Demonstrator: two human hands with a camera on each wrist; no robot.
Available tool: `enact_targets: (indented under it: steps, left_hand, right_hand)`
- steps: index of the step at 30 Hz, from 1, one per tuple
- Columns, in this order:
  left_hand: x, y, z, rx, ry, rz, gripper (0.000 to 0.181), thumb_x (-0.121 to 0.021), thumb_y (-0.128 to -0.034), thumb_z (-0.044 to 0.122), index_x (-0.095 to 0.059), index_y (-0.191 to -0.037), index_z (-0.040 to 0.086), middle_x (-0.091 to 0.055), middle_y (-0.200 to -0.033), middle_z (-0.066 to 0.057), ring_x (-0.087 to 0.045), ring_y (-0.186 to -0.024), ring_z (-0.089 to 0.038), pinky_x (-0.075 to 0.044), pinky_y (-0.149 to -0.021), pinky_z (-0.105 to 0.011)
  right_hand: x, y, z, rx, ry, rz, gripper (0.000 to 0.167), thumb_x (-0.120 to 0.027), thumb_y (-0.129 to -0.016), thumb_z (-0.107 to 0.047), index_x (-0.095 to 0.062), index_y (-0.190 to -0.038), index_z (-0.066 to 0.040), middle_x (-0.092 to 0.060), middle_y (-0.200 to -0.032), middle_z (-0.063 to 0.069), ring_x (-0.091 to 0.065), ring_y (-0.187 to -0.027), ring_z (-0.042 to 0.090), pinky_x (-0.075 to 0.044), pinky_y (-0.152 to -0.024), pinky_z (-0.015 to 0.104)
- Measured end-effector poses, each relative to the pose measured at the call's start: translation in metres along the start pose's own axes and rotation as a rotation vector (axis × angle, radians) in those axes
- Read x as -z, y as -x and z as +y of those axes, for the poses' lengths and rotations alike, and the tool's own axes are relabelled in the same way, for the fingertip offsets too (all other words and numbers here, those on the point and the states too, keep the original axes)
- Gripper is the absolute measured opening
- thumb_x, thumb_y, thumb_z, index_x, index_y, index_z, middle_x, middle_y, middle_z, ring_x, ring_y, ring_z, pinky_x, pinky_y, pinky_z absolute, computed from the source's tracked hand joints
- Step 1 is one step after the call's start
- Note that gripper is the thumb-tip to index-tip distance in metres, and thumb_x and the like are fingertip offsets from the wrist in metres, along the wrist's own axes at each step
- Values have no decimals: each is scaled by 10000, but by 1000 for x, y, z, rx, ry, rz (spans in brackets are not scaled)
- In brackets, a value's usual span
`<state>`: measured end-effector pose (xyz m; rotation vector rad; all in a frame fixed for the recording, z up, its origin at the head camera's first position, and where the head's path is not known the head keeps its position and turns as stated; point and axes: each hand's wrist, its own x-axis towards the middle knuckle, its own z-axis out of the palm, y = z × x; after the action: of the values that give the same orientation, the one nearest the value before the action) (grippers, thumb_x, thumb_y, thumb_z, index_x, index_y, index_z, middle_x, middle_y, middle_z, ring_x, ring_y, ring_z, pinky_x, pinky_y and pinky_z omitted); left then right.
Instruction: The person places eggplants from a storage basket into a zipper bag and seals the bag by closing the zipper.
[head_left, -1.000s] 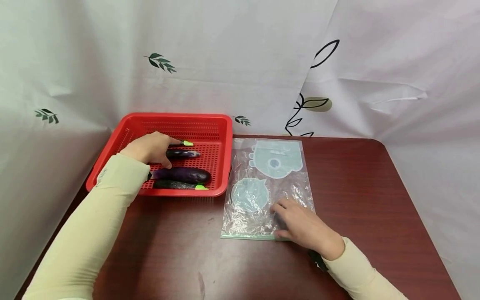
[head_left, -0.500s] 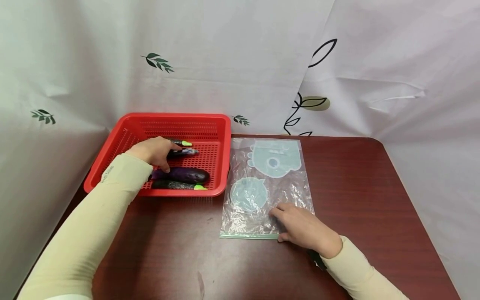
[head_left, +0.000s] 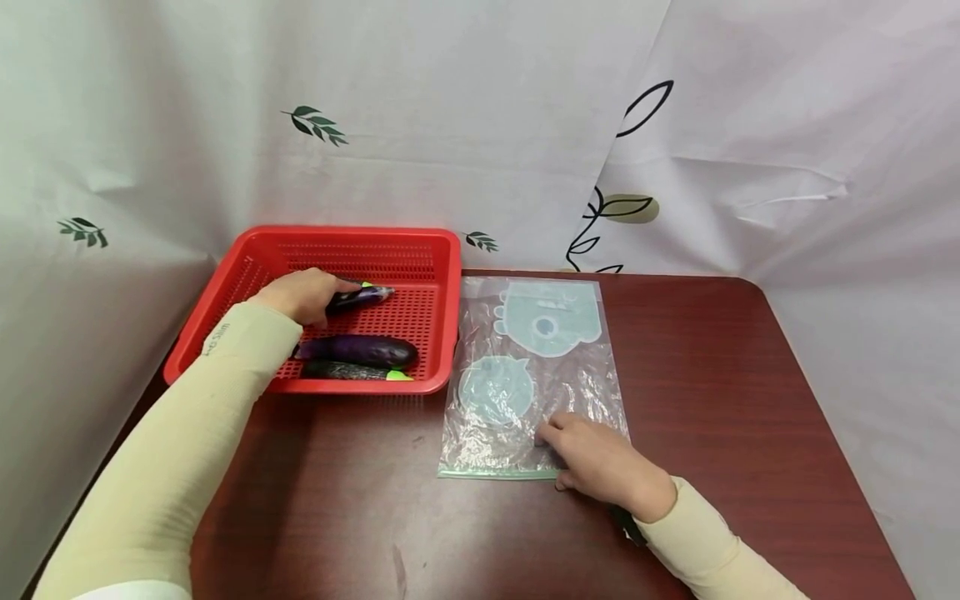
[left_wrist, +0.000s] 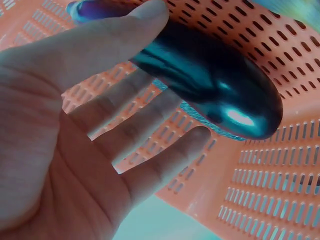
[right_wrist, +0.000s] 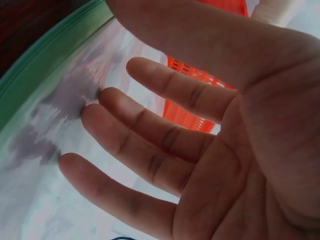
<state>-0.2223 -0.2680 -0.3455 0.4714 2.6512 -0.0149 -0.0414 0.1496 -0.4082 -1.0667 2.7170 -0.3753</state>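
In the head view my left hand (head_left: 300, 296) is inside the red basket (head_left: 446, 333), holding a slim dark eggplant (head_left: 367, 297) whose pale-marked end tilts up to the right. The left wrist view has the thumb lying across a glossy eggplant (left_wrist: 215, 80), fingers on its other side. Below that hand lie a thicker purple eggplant (head_left: 367, 351) and a dark, rough, cucumber-like vegetable (head_left: 345, 370) with a bright green end. My right hand (head_left: 600, 458) rests at the lower right of the clear zip bag (head_left: 570, 392); its fingers are loosely bent, fingertips against the plastic.
Another bright green tip (head_left: 366, 284) peeks out behind the held eggplant, mostly covered. The bag lies flat on the brown table (head_left: 712, 375), its green zip edge (head_left: 495, 475) facing me. A white patterned curtain (head_left: 450, 125) stands behind the table.
My left hand has taken hold of the upper eggplant and moved it slightly back, tilting it over the green-tipped vegetable behind. The right hand stays on the bag almost unmoved.
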Motion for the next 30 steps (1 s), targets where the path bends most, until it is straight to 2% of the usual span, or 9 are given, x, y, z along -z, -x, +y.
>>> enact_targets:
  steps: [7,11,13,20,22,30]
  left_hand:
    - [-2,-4,-5,20,-18,-14,813,-758,-796,-71,-448,-1518,142,-604,-1190,-304,-586,-950,-363,-533,-780,-506]
    - [-4,-4,-8,52,18,-44,859,-785,-787,-32,-414,-1535,168,-626,-1039,-249,-583,-878,-358,-549,-748,-484]
    - [-7,-4,-10,62,41,-56,874,-787,-788,-29,-392,-1544,161,-617,-1019,-244,-573,-857,-360,-548,-733,-471]
    - [-9,-4,-16,14,15,-54,876,-789,-790,-60,-363,-1543,74,-570,-1206,-355,-589,-989,-416,-530,-840,-562]
    - [-9,-3,-16,18,15,-45,870,-799,-785,-49,-376,-1536,68,-563,-1224,-362,-586,-1020,-434,-519,-854,-577]
    - [-6,6,-20,44,78,-16,805,-795,-782,-46,-431,-1494,45,-532,-1321,-330,-522,-1164,-471,-451,-932,-638]
  right_hand:
    - [0,1,0,16,-1,4,339,-893,-694,-121,-654,-934,-119,-489,-838,-42,-529,-744,139,-489,-636,323]
    - [-1,1,2,47,-8,32,210,-815,-748,-60,-656,-858,-140,-515,-832,-38,-561,-733,147,-493,-627,307]
    - [-1,1,3,56,-10,42,168,-785,-765,-41,-672,-831,-145,-542,-846,-29,-585,-742,154,-506,-634,304]
    - [0,2,5,89,0,60,128,-754,-850,-60,-714,-772,-153,-569,-838,-45,-581,-701,110,-502,-619,274]
    - [1,2,5,87,-1,62,156,-741,-871,-70,-696,-752,-160,-546,-795,-59,-552,-659,97,-487,-595,270]
    - [5,3,5,15,-9,115,202,-715,-867,-30,-674,-756,-194,-606,-703,-113,-610,-643,92,-494,-581,320]
